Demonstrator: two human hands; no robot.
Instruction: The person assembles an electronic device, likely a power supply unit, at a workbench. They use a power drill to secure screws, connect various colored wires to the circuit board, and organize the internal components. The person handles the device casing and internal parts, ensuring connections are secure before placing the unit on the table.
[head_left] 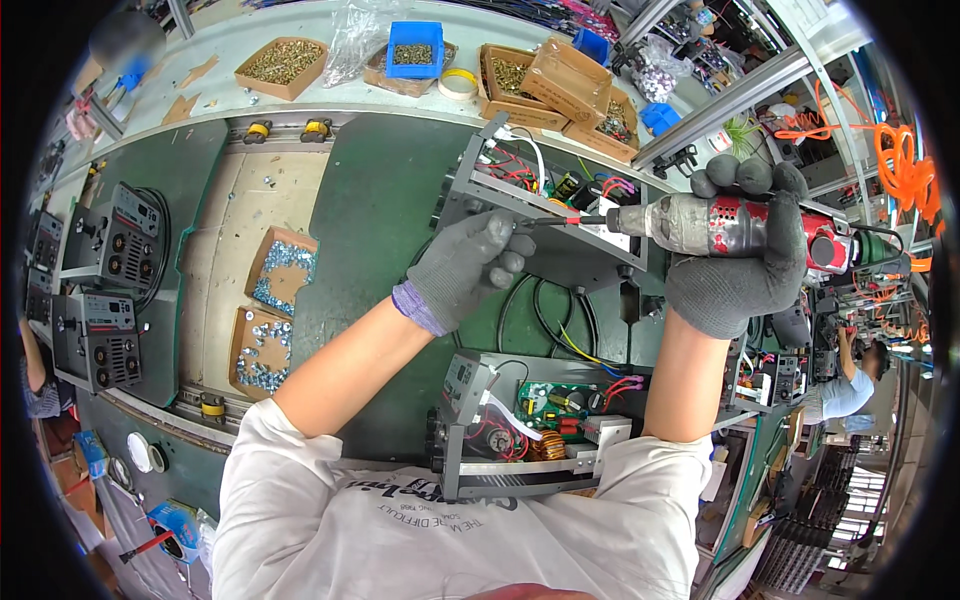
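Observation:
My right hand point(735, 285), in a dark grey knitted glove, is wrapped round a red and grey power drill point(690, 225). The drill lies sideways with its long bit point(575, 220) pointing left. My left hand point(462, 268), gloved alike, has its fingers pinched together at the bit's tip; what they hold, if anything, is hidden. Under the bit and both hands stands an opened machine housing point(570, 258) of dark grey metal, with wires and parts inside. Closer to me is a second open housing point(540, 478), showing a green circuit board point(555, 398) and a copper coil point(548, 445).
Boxes of bluish screws point(285, 270) lie left on the bench's pale strip. Along the far shelf are cartons of brass-coloured fasteners point(283, 65) and a blue bin point(414, 52). Finished-looking machines point(100, 325) stand at left. Black cables point(545, 315) loop between the housings. Orange air hose point(900, 165) hangs right.

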